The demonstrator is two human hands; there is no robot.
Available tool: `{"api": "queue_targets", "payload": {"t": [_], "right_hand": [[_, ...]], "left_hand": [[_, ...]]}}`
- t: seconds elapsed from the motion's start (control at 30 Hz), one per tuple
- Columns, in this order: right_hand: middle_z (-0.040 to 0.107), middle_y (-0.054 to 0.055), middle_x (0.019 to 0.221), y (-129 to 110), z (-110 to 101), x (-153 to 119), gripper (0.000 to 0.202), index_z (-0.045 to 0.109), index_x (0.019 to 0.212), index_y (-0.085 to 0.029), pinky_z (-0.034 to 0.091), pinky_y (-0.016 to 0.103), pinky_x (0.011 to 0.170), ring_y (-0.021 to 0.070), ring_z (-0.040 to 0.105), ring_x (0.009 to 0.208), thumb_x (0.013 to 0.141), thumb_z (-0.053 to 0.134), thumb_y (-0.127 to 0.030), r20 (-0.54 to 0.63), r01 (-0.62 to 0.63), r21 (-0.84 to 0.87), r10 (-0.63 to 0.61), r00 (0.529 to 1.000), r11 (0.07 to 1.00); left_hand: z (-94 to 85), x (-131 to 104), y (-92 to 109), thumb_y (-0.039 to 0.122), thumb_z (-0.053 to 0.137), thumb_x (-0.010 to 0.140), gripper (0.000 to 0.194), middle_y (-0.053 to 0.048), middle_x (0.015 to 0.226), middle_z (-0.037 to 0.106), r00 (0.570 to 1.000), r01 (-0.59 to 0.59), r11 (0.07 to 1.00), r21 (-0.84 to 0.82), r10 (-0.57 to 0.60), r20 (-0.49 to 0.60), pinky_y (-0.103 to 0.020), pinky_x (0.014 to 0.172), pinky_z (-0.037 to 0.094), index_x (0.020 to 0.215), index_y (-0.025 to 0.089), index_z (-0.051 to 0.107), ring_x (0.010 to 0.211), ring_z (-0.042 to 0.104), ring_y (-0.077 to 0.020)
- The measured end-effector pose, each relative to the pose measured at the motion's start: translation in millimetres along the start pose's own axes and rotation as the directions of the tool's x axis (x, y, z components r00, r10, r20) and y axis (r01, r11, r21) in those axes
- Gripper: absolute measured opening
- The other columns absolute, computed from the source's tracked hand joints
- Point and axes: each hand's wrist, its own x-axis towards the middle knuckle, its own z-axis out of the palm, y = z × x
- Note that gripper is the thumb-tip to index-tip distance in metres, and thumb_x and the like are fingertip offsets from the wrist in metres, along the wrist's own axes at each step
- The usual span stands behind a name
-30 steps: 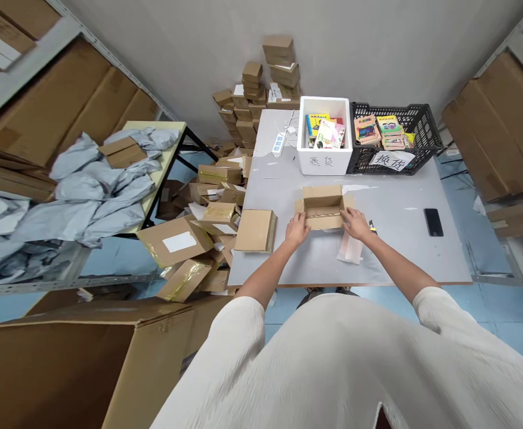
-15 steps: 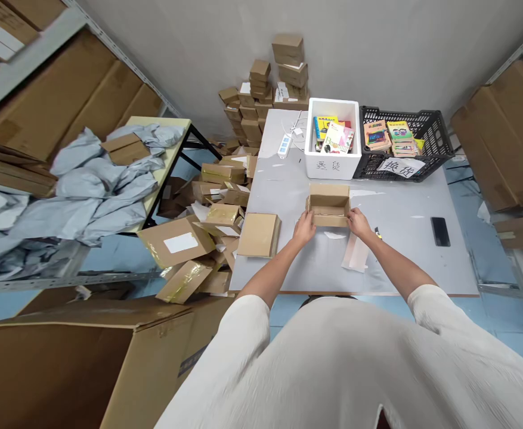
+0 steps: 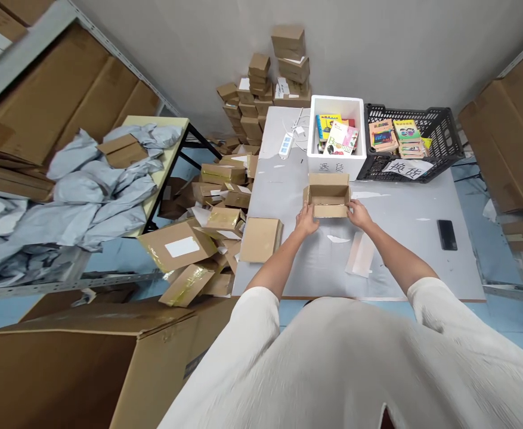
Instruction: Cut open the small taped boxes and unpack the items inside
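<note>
A small cardboard box [image 3: 330, 211] with its top open is held between my two hands over the grey table, just in front of the white foam bin. My left hand [image 3: 306, 220] grips its left near corner. On the right end, my right hand [image 3: 358, 213] has its fingers on the near corner. The inside of the box shows bare cardboard. A pale pinkish paper strip [image 3: 360, 255] lies on the table below my right hand. To the left of my left hand, a closed flat box [image 3: 260, 239] rests at the table's edge.
White foam bin [image 3: 336, 165] and black crate [image 3: 444, 134], both with books, stand at the back of the table [image 3: 413, 250]. A phone [image 3: 446, 235] lies right, a power strip [image 3: 286, 145] back left. Boxes [image 3: 185, 245] are piled left; a large open carton [image 3: 167, 357] stands near left.
The open box has tilted and moved slightly away toward the foam bin, with both hands still on it. The view has shifted slightly.
</note>
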Motion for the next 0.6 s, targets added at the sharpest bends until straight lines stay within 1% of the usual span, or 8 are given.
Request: {"api": "queue_targets", "payload": {"t": [0.1, 0.2, 0.27, 0.37, 0.4, 0.47, 0.53, 0.6], "right_hand": [[0.061, 0.015, 0.158, 4.6, -6.0, -5.7, 0.047, 0.073, 0.139, -0.019, 0.044, 0.051, 0.128, 0.0338, 0.056, 0.145, 0.096, 0.053, -0.023, 0.009, 0.023, 0.019, -0.023, 1.0, 1.0], [0.059, 0.016, 0.159, 8.2, -12.1, -19.4, 0.05, 0.07, 0.142, -0.019, 0.044, 0.05, 0.127, 0.0322, 0.054, 0.147, 0.096, 0.052, -0.023, -0.055, 0.013, 0.043, -0.01, 0.998, 0.999], [0.056, 0.017, 0.161, 10.5, -13.9, -35.5, 0.052, 0.066, 0.146, -0.019, 0.046, 0.05, 0.125, 0.0317, 0.052, 0.149, 0.096, 0.051, -0.023, -0.117, 0.004, 0.07, 0.005, 0.993, 0.998], [0.052, 0.018, 0.162, 15.3, -10.9, -71.0, 0.056, 0.06, 0.152, -0.021, 0.049, 0.052, 0.121, 0.0319, 0.051, 0.149, 0.097, 0.048, -0.025, -0.179, -0.04, 0.11, 0.059, 0.982, 0.993], [0.052, 0.018, 0.162, 17.5, -8.5, -84.8, 0.057, 0.059, 0.153, -0.021, 0.049, 0.052, 0.12, 0.032, 0.053, 0.146, 0.098, 0.046, -0.025, -0.185, -0.069, 0.118, 0.09, 0.979, 0.991], [0.052, 0.02, 0.16, 23.1, -2.2, -111.8, 0.055, 0.059, 0.151, -0.019, 0.048, 0.052, 0.12, 0.0324, 0.056, 0.141, 0.098, 0.044, -0.026, -0.197, -0.117, 0.118, 0.138, 0.971, 0.986], [0.056, 0.021, 0.153, 29.9, 5.0, -135.1, 0.054, 0.06, 0.149, -0.018, 0.046, 0.052, 0.122, 0.0326, 0.058, 0.139, 0.097, 0.046, -0.026, -0.199, -0.146, 0.117, 0.167, 0.966, 0.982], [0.058, 0.02, 0.148, 37.5, 12.5, -152.9, 0.053, 0.059, 0.148, -0.02, 0.047, 0.052, 0.12, 0.033, 0.059, 0.136, 0.097, 0.046, -0.027, -0.2, -0.209, 0.128, 0.232, 0.952, 0.969]], "left_hand": [[-2.2, -4.6, -0.6, 0.041, 0.071, 0.096, 0.095, -0.018, 0.187, 0.015, 1.0, -0.007, 1.0, 0.0, 0.007, -0.009, -0.057, 0.132, 0.035, 0.176, 0.025, 0.024, 0.168, 0.031, -0.0404], [-4.2, -16.3, -0.7, 0.035, 0.065, 0.098, 0.092, -0.019, 0.186, 0.02, 0.998, -0.017, 1.0, -0.01, 0.017, -0.062, -0.057, 0.131, 0.036, 0.177, 0.023, 0.02, 0.168, 0.031, -0.0397], [-3.0, -30.1, -2.6, 0.03, 0.06, 0.1, 0.085, -0.019, 0.183, 0.027, 0.991, -0.017, 1.0, -0.016, 0.015, -0.13, -0.055, 0.129, 0.038, 0.175, 0.022, 0.023, 0.166, 0.035, -0.0379], [5.0, -57.5, -7.9, 0.023, 0.053, 0.101, 0.069, -0.02, 0.169, 0.046, 0.974, 0.026, 0.999, -0.031, -0.033, -0.222, -0.053, 0.125, 0.044, 0.168, 0.019, 0.034, 0.156, 0.047, -0.0358], [9.2, -66.9, -9.5, 0.021, 0.052, 0.101, 0.065, -0.02, 0.163, 0.051, 0.974, 0.049, 0.998, -0.038, -0.056, -0.221, -0.053, 0.123, 0.045, 0.164, 0.019, 0.039, 0.151, 0.051, -0.0356], [19.2, -83.4, -10.1, 0.019, 0.052, 0.099, 0.059, -0.019, 0.155, 0.056, 0.98, 0.059, 0.998, -0.039, -0.065, -0.19, -0.053, 0.121, 0.046, 0.157, 0.02, 0.046, 0.146, 0.056, -0.035], [30.1, -95.0, -6.0, 0.017, 0.054, 0.098, 0.055, -0.018, 0.152, 0.057, 0.99, 0.031, 0.999, -0.028, -0.035, -0.139, -0.052, 0.121, 0.046, 0.153, 0.021, 0.051, 0.143, 0.058, -0.0345], [41.5, -101.3, 3.4, 0.016, 0.054, 0.097, 0.054, -0.017, 0.154, 0.057, 0.995, -0.01, 1.0, -0.02, 0.009, -0.095, -0.051, 0.122, 0.046, 0.151, 0.021, 0.054, 0.144, 0.057, -0.0336]]}}
